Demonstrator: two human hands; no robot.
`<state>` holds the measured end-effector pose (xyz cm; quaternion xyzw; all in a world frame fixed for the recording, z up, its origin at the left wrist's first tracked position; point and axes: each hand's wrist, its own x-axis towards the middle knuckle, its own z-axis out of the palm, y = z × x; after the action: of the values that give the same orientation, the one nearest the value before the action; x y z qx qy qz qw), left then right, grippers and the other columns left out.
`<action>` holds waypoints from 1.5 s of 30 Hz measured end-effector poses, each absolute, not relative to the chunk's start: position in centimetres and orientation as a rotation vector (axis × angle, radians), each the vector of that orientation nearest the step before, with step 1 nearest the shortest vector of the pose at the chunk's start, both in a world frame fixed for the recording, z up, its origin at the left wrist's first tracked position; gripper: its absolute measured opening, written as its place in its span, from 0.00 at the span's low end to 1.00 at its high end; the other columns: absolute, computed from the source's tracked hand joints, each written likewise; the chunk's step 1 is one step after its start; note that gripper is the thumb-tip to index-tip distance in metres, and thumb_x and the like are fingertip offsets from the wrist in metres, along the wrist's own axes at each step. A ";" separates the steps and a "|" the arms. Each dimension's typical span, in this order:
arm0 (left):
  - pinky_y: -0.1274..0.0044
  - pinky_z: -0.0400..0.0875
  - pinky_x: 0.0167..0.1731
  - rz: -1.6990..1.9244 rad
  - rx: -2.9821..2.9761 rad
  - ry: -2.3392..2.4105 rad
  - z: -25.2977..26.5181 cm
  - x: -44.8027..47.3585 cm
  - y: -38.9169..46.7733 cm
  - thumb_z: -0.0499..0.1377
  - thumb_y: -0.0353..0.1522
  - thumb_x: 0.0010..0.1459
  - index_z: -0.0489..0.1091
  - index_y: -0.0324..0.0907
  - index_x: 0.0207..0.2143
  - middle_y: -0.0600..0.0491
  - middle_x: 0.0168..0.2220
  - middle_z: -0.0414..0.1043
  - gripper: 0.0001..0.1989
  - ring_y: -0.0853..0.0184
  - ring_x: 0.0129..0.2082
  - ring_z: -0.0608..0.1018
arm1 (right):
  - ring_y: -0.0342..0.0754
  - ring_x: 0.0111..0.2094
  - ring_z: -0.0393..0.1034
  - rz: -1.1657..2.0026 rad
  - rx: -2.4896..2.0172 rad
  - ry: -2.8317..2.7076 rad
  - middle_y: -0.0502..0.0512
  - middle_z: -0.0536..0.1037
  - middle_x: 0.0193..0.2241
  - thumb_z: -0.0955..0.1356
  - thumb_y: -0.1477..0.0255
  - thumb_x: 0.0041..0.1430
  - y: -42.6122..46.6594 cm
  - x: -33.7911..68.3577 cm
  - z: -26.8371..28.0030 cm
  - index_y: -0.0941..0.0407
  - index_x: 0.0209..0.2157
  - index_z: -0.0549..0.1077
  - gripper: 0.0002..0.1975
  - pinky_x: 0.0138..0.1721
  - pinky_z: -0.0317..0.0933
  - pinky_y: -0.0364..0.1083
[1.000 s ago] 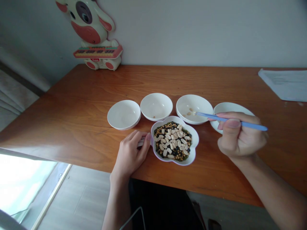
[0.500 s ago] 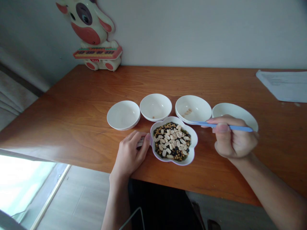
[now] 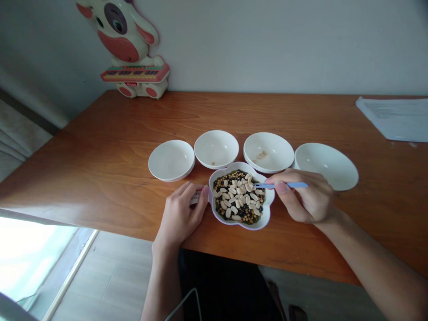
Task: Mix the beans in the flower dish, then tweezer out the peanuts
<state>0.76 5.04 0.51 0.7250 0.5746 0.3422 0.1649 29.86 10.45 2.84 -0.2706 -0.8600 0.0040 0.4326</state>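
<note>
My left hand is closed around the short handle of a flower-shaped white bowl with a lilac rim. Inside it, pale peanut halves lie over a mix of small yellow, black and green beans or grains. My right hand pinches slim blue tweezers, whose tips are among the peanuts at the bowl's right side. Whether the tips grip a peanut, I cannot tell. Just behind stands a white bowl with several peanut pieces at its bottom.
Three more white bowls stand in the row: one at the left, one beside it with a small bit inside, and one at the right. A cow-shaped toy keyboard and white papers lie further back on the wooden table.
My right hand has moved left and slightly down, bringing the tweezers from near the rear bowl's rim into the peanuts. My left hand still holds the handle.
</note>
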 end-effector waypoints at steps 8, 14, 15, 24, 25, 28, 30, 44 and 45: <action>0.77 0.71 0.35 0.973 2.068 1.638 0.4 0.8 5.2 0.57 0.33 0.73 0.75 0.42 0.37 0.52 0.33 0.79 0.10 0.67 0.32 0.80 | 0.39 0.20 0.72 0.043 -0.831 -2.118 0.51 0.83 0.28 0.66 0.78 0.69 10.3 29.6 2.5 0.57 0.40 0.76 0.06 0.23 0.64 0.41; 0.77 0.71 0.36 0.975 2.065 1.640 0.5 0.8 5.1 0.57 0.33 0.73 0.75 0.42 0.38 0.53 0.33 0.79 0.10 0.67 0.32 0.80 | 0.41 0.25 0.78 0.074 -0.823 -2.124 0.53 0.85 0.30 0.67 0.79 0.68 10.3 29.7 2.3 0.58 0.39 0.76 0.06 0.27 0.68 0.39; 0.77 0.71 0.36 0.976 2.063 1.639 0.5 0.8 5.1 0.58 0.33 0.73 0.75 0.42 0.38 0.53 0.33 0.79 0.09 0.68 0.32 0.80 | 0.42 0.26 0.79 0.075 -0.821 -2.125 0.54 0.85 0.30 0.67 0.79 0.68 10.3 29.7 2.3 0.58 0.39 0.76 0.06 0.28 0.69 0.39; 0.77 0.71 0.35 0.975 2.052 1.638 0.5 0.8 5.0 0.57 0.34 0.73 0.75 0.42 0.38 0.52 0.33 0.79 0.10 0.67 0.32 0.80 | 0.41 0.25 0.78 0.051 -0.836 -2.085 0.51 0.85 0.30 0.66 0.80 0.68 10.1 29.5 2.6 0.56 0.42 0.76 0.08 0.28 0.70 0.39; 0.77 0.71 0.35 0.975 2.053 1.638 0.6 0.8 5.1 0.57 0.34 0.73 0.75 0.42 0.38 0.52 0.33 0.79 0.10 0.67 0.32 0.80 | 0.41 0.24 0.78 0.048 -0.836 -2.083 0.50 0.85 0.30 0.66 0.80 0.68 10.1 29.4 2.7 0.56 0.42 0.77 0.08 0.27 0.70 0.39; 0.76 0.71 0.35 0.967 2.056 1.647 0.6 0.8 5.1 0.57 0.34 0.73 0.75 0.42 0.38 0.52 0.33 0.79 0.10 0.66 0.32 0.80 | 0.42 0.23 0.77 0.035 -0.839 -2.081 0.50 0.85 0.29 0.66 0.79 0.68 10.0 29.4 2.9 0.55 0.41 0.77 0.08 0.25 0.69 0.41; 0.76 0.71 0.35 0.965 2.056 1.652 0.6 0.8 5.1 0.57 0.34 0.73 0.75 0.42 0.38 0.52 0.32 0.79 0.10 0.66 0.31 0.80 | 0.42 0.22 0.75 0.028 -0.838 -2.074 0.50 0.84 0.29 0.66 0.79 0.68 10.0 29.5 3.0 0.54 0.40 0.77 0.08 0.24 0.67 0.41; 0.77 0.71 0.36 0.965 2.045 1.647 0.5 0.8 5.1 0.57 0.33 0.73 0.75 0.42 0.37 0.52 0.33 0.79 0.10 0.67 0.33 0.81 | 0.41 0.23 0.76 0.011 -0.755 -2.143 0.52 0.85 0.30 0.67 0.80 0.67 10.3 29.4 2.6 0.56 0.38 0.76 0.07 0.24 0.67 0.41; 0.77 0.71 0.36 0.967 2.047 1.646 0.5 0.8 5.1 0.57 0.33 0.73 0.75 0.42 0.37 0.52 0.33 0.79 0.10 0.67 0.33 0.81 | 0.41 0.23 0.76 -0.001 -0.744 -2.145 0.52 0.85 0.30 0.67 0.81 0.66 10.4 29.5 2.7 0.55 0.36 0.75 0.07 0.24 0.68 0.41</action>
<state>0.81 5.09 0.47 0.7206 0.5795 0.3405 0.1701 29.46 10.37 2.68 -0.2972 -0.8566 -0.0005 0.4218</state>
